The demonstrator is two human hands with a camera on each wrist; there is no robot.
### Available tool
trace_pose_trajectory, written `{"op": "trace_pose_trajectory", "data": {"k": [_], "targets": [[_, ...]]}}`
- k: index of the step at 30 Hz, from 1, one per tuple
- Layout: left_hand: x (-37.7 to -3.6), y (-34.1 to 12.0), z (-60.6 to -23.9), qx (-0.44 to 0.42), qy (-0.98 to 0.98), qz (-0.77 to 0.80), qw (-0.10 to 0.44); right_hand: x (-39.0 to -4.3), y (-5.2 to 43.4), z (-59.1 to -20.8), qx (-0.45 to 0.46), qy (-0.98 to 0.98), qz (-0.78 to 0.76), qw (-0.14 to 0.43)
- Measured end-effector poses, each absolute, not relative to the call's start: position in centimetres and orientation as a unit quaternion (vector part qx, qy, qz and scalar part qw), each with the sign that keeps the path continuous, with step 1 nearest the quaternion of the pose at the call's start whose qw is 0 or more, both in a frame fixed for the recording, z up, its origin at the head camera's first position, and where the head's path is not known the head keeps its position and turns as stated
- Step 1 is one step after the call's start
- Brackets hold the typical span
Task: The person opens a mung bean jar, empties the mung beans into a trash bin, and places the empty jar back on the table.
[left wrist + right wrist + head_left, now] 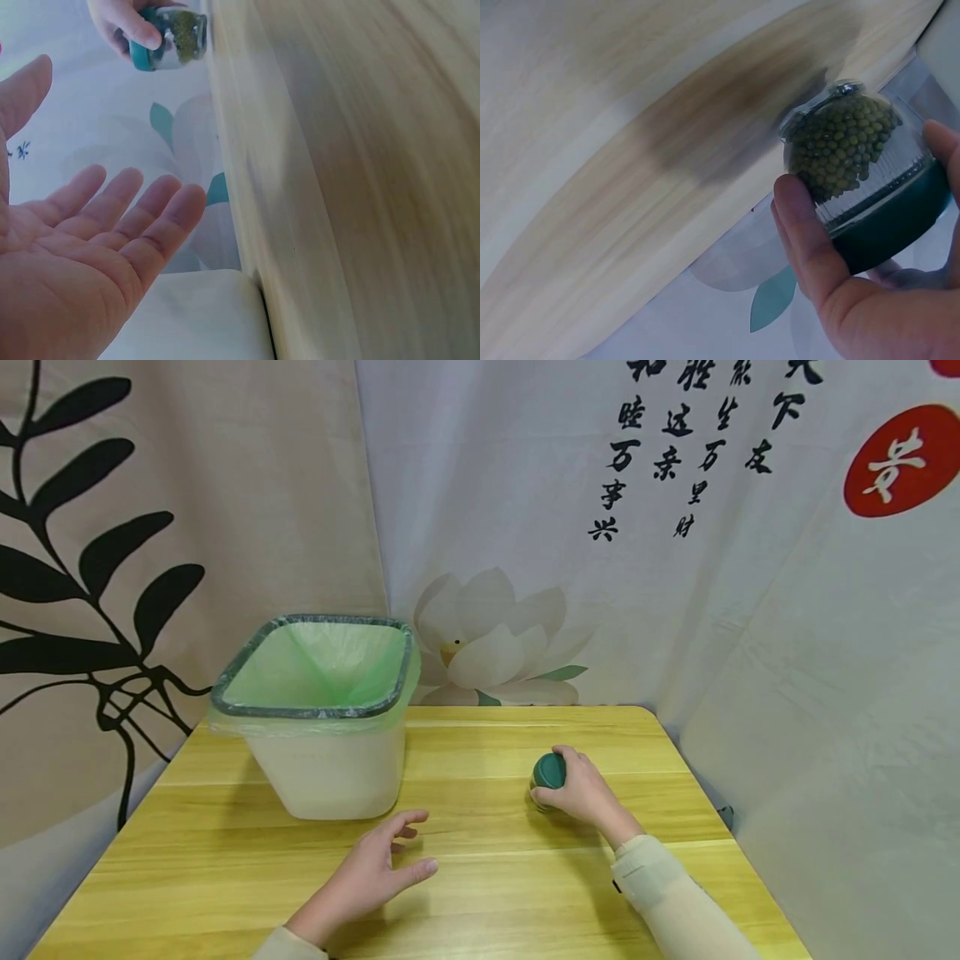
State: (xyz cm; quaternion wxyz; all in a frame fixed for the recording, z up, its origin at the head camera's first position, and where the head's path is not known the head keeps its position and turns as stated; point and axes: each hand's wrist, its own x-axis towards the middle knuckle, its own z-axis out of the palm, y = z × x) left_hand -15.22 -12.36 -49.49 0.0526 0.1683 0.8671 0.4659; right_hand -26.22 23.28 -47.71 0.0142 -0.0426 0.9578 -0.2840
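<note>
My right hand (581, 789) grips a small clear jar with a dark green lid (550, 771) by its sides, over the right half of the table. Through the glass in the right wrist view, green mung beans (844, 146) fill part of the jar. The jar stands lid up, its base close to the tabletop. My left hand (371, 868) hovers over the front middle of the table, fingers spread loosely and nothing in it. In the left wrist view its palm (67, 262) shows, with the jar (176, 37) beyond the fingertips.
A whitish bin (330, 777) with a green plastic liner and dark rim stands on the table's back left, just beyond my left hand. The wooden table (480, 893) ends at a printed cloth backdrop (510, 485) behind and on the right.
</note>
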Motion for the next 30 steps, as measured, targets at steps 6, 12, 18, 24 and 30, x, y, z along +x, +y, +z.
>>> {"op": "trace_pose_trajectory", "data": {"k": [6,12,18,24,30], "targets": [[-15.1,-12.1,-49.5,0.164,0.864,0.472,0.054,-26.0,23.2,-47.6,-0.04,0.954,-0.295,0.014],[-15.1,-11.9,-49.5,0.163,0.862,0.477,0.053,-25.9,23.1,-47.3,-0.043,0.949,-0.311,0.011],[-15.0,-11.8,-49.6,0.167,0.859,0.481,0.047,-25.7,23.0,-47.3,-0.047,0.944,-0.326,0.007],[-15.2,-11.5,-49.5,0.167,0.859,0.482,0.042,-25.6,22.8,-47.3,-0.049,0.943,-0.33,0.001],[-15.4,-11.3,-49.4,0.167,0.864,0.474,0.037,-25.6,22.7,-47.2,-0.051,0.941,-0.335,-0.005]]}}
